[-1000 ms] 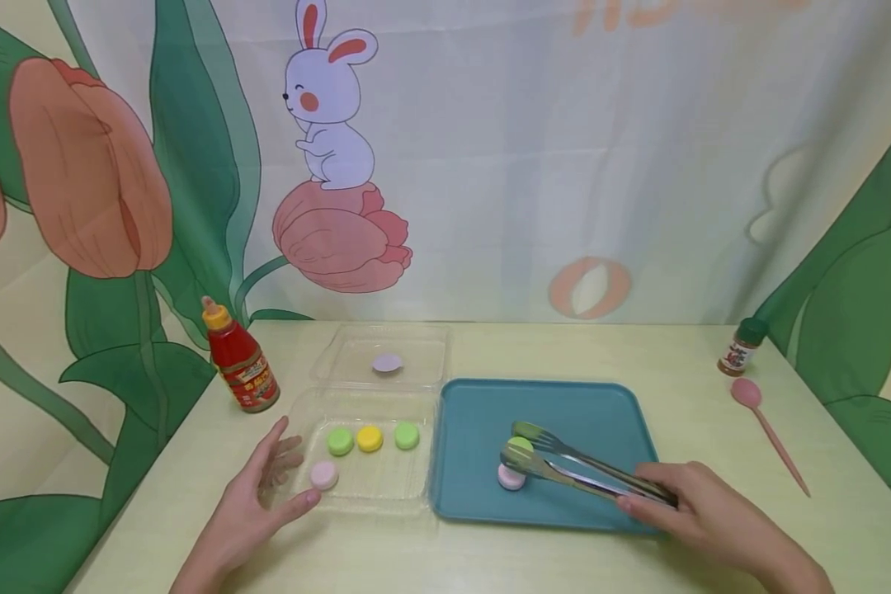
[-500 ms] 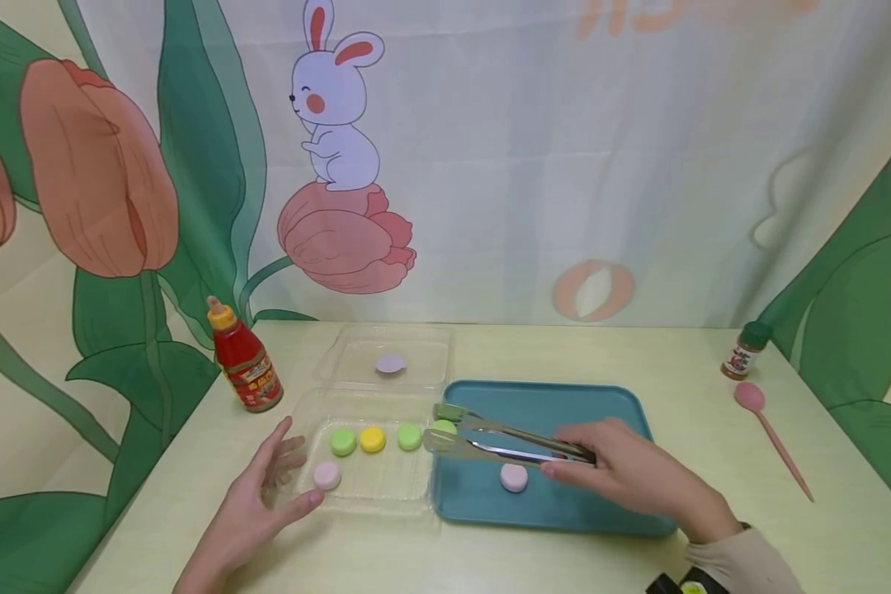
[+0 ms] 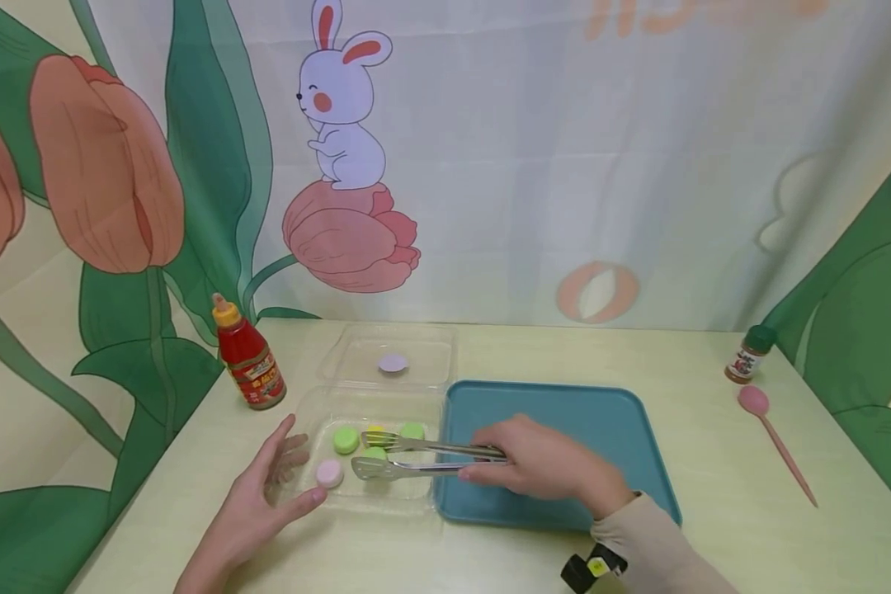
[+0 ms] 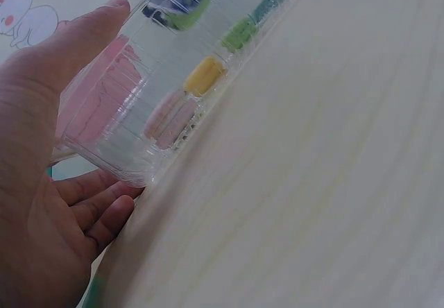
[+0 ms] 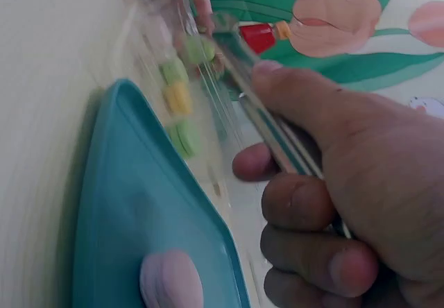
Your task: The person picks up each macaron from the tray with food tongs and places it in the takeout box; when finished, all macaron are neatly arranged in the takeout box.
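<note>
My right hand [image 3: 538, 462] grips metal tongs [image 3: 445, 470]. Between their tips is a green macaron [image 3: 374, 454], held over the clear plastic box [image 3: 416, 497]. Inside the box sit a pink macaron [image 3: 330, 473], two green macarons [image 3: 346, 440] and a yellow macaron [image 3: 375, 430] partly behind the tongs. My left hand [image 3: 256, 495] is at the box's left end, fingers spread, thumb along the near corner. In the left wrist view its fingertips lie right at the box's lower corner. A second pink macaron [image 5: 172, 280] rests in the blue tray [image 5: 125, 183], hidden behind my right hand in the head view.
The box's lid [image 3: 431, 355] lies folded back behind it, with a pale purple oval [image 3: 393, 363] on it. A red sauce bottle [image 3: 254, 367] stands at the back left. At the far right are a small green-capped jar [image 3: 750, 355] and a pink spoon [image 3: 775, 441].
My right hand has carried the green macaron in the tongs leftward from the tray to over the box. My left hand has stayed at the box's end.
</note>
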Tool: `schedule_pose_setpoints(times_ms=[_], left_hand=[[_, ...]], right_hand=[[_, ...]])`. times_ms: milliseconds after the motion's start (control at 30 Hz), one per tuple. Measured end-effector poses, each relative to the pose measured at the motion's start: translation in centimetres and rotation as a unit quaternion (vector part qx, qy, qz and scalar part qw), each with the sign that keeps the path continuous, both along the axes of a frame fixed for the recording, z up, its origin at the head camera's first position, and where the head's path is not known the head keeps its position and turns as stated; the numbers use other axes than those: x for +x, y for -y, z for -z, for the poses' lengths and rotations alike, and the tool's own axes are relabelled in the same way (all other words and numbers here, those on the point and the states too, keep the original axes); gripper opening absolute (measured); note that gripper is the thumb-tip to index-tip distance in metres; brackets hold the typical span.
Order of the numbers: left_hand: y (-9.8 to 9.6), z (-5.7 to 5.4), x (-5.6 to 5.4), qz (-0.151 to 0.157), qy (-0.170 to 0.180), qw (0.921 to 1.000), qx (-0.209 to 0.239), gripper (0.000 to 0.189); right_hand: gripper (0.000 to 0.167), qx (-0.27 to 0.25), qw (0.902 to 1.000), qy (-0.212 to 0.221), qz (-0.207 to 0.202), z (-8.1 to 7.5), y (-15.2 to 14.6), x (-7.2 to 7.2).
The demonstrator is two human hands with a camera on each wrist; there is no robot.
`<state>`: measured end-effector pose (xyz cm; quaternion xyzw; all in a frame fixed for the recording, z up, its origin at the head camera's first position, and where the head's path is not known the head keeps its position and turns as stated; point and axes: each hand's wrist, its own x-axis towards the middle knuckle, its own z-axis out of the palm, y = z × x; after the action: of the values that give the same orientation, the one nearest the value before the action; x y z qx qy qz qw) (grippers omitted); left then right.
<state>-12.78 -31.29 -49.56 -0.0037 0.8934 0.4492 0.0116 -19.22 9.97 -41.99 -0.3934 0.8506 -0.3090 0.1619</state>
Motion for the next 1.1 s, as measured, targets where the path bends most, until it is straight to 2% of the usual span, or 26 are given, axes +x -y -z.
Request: schedule_pose_setpoints(times_ms=[167, 500, 933, 1100], left_hand=[[0.0, -0.1, 0.0, 0.003, 0.003, 1.0000, 0.002, 0.120], [0.1, 0.0, 0.0, 0.000, 0.005, 1.0000, 0.004, 0.120], [0.1, 0.1, 0.0, 0.006, -0.020, 0.9998, 0.003, 0.115], [0.1, 0.1, 0.1, 0.007, -0.023, 0.9997, 0.002, 0.115]], right_hand=[[0.042, 0.020, 0.9997, -0.016, -0.003, 0.1, 1.7, -0.1], [0.028, 0.056, 0.9978, -0.033, -0.009, -1.5, 4.0, 0.2], [0.033, 0.065, 0.9977, -0.017, 0.010, -1.6, 4.1, 0.5], [0.035, 0.046, 0.9987, -0.011, 0.018, -1.6, 3.5, 0.5]])
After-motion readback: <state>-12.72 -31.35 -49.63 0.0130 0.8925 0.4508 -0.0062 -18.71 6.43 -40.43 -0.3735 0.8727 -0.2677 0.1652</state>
